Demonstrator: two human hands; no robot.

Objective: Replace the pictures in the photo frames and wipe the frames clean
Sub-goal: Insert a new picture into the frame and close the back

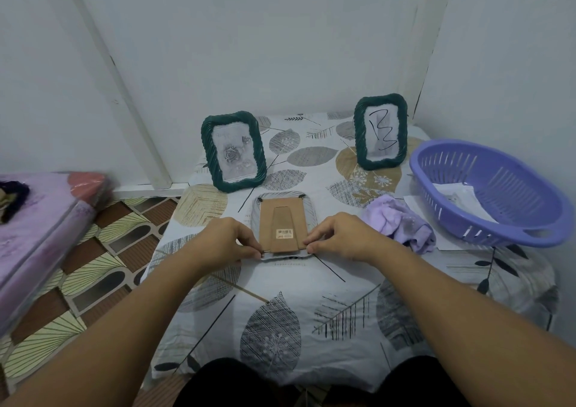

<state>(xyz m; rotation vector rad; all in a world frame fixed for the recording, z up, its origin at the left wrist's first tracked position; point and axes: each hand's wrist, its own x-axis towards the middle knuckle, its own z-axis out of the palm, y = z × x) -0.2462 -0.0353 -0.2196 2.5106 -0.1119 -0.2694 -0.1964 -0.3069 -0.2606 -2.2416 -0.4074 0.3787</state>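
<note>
I see the face-down frame [284,226] lying mid-table, brown backing board up. My left hand [225,242] pinches its near left corner, my right hand [342,239] its near right corner, fingers curled, both forearms reaching in from the near edge. Beyond it stand a rose-picture frame [233,151] far left and a frame marked B [381,131] far right. A lilac cloth [399,222] lies right, beside a purple basket [486,192], on the leaf-print table [280,313].
</note>
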